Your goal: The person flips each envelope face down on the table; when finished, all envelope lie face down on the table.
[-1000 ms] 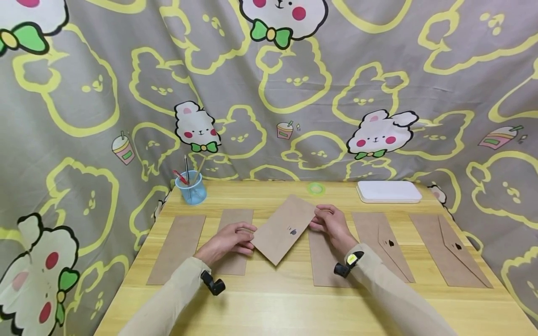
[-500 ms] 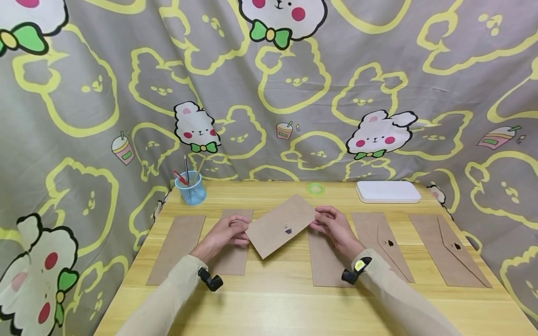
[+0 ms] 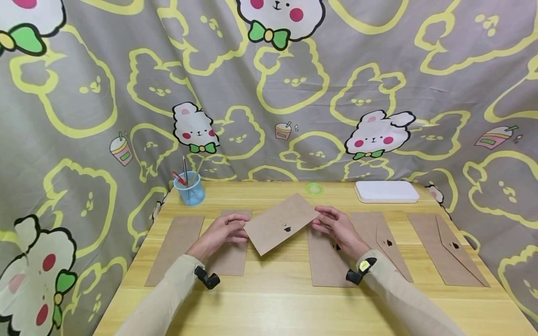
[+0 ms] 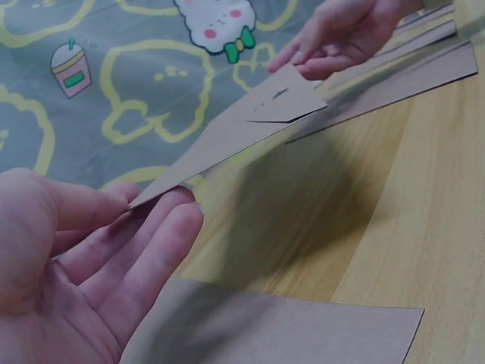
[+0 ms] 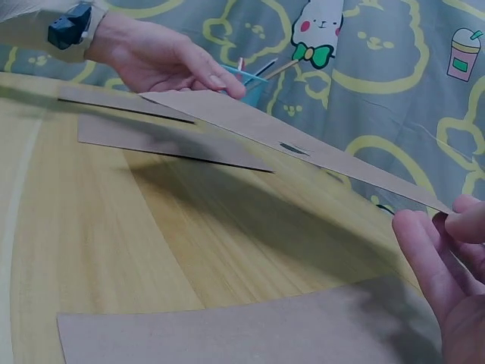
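A brown paper envelope (image 3: pixel 279 221) with a small dark print is held tilted above the table between both hands. My left hand (image 3: pixel 220 233) pinches its left end between thumb and fingers, as the left wrist view shows on the hand (image 4: pixel 98 250). At the opposite end, my right hand (image 3: pixel 338 228) pinches a corner; the right wrist view has its thumb and fingertips (image 5: pixel 461 221) on the paper's edge. Beneath the left hand lies another brown envelope (image 3: pixel 231 261), partly covered. One more envelope (image 3: pixel 328 268) lies under the right hand, its upper part hidden.
Flat on the wooden table (image 3: pixel 269 308) are an envelope at far left (image 3: pixel 176 247) and two with flaps showing, right (image 3: pixel 374 233) and far right (image 3: pixel 433 238). Behind stand a blue pen cup (image 3: pixel 191 192), a green tape ring (image 3: pixel 314 188) and a white case (image 3: pixel 386 192).
The held envelope has turned, its left end swinging left and away from me. My left hand has shifted slightly left and farther from me; the right fingers have stayed nearly in place.
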A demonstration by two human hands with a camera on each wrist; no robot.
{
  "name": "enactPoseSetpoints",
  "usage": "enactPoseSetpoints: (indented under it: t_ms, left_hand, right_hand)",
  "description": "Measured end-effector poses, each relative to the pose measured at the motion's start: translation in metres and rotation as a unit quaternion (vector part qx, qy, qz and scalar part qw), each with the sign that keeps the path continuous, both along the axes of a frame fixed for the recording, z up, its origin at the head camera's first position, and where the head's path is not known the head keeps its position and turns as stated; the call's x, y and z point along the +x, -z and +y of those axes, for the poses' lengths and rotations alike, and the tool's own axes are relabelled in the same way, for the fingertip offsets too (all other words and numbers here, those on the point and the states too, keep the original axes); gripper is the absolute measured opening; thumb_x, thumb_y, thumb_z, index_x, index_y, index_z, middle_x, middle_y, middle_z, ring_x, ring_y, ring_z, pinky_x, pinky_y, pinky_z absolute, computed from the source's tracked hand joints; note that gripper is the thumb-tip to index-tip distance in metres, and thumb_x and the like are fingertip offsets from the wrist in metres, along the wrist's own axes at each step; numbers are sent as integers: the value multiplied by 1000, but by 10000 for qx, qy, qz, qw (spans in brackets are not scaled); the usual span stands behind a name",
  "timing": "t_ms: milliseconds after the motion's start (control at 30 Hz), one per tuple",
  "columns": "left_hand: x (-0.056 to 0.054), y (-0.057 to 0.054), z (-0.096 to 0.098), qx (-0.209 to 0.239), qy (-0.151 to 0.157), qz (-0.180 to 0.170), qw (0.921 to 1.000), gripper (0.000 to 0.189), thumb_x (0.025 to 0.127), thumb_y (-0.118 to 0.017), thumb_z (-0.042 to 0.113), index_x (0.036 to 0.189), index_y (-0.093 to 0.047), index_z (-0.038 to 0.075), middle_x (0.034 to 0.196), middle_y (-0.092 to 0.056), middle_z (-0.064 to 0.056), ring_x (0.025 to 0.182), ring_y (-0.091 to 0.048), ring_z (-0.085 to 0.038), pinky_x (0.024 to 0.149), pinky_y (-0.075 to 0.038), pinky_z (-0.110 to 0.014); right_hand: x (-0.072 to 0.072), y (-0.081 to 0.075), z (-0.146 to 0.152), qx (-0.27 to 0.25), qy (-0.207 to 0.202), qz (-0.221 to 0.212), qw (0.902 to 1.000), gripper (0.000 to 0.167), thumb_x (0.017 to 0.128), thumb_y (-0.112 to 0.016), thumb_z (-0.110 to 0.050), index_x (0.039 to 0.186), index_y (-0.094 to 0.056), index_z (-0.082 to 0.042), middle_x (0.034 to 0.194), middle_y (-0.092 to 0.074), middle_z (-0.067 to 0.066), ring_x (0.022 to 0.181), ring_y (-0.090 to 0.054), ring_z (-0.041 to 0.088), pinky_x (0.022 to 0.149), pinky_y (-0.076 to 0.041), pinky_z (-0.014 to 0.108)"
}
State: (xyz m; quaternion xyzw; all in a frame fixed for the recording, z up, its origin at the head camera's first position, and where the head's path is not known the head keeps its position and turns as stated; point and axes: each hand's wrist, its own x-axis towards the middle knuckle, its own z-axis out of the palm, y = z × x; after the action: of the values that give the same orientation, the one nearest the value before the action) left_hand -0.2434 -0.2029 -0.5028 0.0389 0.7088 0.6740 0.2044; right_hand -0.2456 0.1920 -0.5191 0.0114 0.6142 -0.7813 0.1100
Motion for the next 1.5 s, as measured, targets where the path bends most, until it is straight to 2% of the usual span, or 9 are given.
enactPoseSetpoints:
  t_ms: [200, 333, 500, 700, 833, 967, 1067, 1367, 1500]
  left_hand:
    - [0, 1, -4, -28, 112, 98, 9999, 40, 114, -52, 12, 151, -59, -2, 114, -72, -14, 102, -78, -22, 95, -70, -40]
    - [0, 1, -5, 25, 122, 165, 9998, 42, 115, -50, 12, 154, -57, -1, 128, -70, -15, 108, -77, -23, 97, -69, -42]
    - [-1, 0, -5, 68, 137, 284, 9995, 46, 115, -56, 18, 157, -54, -1, 145, -67, -17, 112, -77, -24, 98, -69, -41]
    - [0, -2, -5, 62, 151, 472, 9988, 47, 114, -59, 24, 156, -57, 3, 154, -63, -19, 122, -73, -38, 96, -69, -38]
    - [0, -5, -5, 139, -24, 448, 9989, 45, 114, -61, 27, 153, -60, 5, 153, -65, -19, 123, -73, -40, 94, -70, -37]
    - [1, -8, -3, 251, -353, 357, 9984, 48, 112, -65, 29, 151, -59, 1, 151, -65, -23, 111, -78, -29, 91, -71, -37]
    - [0, -9, -2, 287, -515, 305, 9978, 48, 111, -66, 28, 150, -59, 0, 150, -64, -25, 105, -79, -23, 88, -71, -37]
    - [-2, -8, -2, 253, -635, 257, 9973, 46, 110, -68, 27, 147, -62, -1, 132, -78, -12, 104, -80, -24, 87, -72, -38]
    - [-1, -7, -1, 292, -719, 222, 9967, 43, 110, -67, 24, 144, -62, -1, 125, -80, -8, 99, -80, -21, 87, -72, -38]
  right_hand:
    - [0, 2, 1, 21, 49, -42, 10000, 45, 112, -56, -2, 155, -45, 11, 105, -74, 1, 98, -78, 15, 96, -68, 28]
    - [-1, 1, 2, 43, 135, -45, 9999, 46, 112, -60, -7, 154, -48, 9, 111, -75, 1, 105, -78, 19, 97, -68, 29]
    - [-1, -2, 1, 126, 227, -41, 9997, 46, 112, -63, -12, 152, -51, 6, 118, -75, 0, 107, -78, 17, 99, -67, 30]
    - [-1, -6, -1, 247, 356, -41, 9991, 42, 110, -67, -19, 147, -58, 1, 125, -73, 2, 106, -75, 14, 99, -67, 30]
    - [-2, -9, -2, 198, 502, 4, 9985, 33, 109, -70, -21, 137, -67, -4, 120, -75, 0, 104, -74, 11, 95, -68, 27]
    - [-2, -11, -3, 163, 611, 67, 9980, 20, 109, -71, -21, 125, -72, -9, 108, -74, -6, 100, -73, 11, 88, -69, 24]
    - [-2, -12, -4, 232, 635, 118, 9976, 15, 109, -71, -21, 121, -74, -12, 106, -72, -7, 99, -72, 11, 86, -69, 23]
    - [0, -11, -6, 167, 655, 57, 9977, 13, 109, -70, -18, 118, -73, -10, 101, -73, -5, 95, -74, 10, 92, -69, 28]
    - [1, -8, -7, 74, 545, 9, 9985, 16, 109, -69, -13, 122, -69, -5, 97, -73, -3, 90, -74, 11, 91, -70, 31]
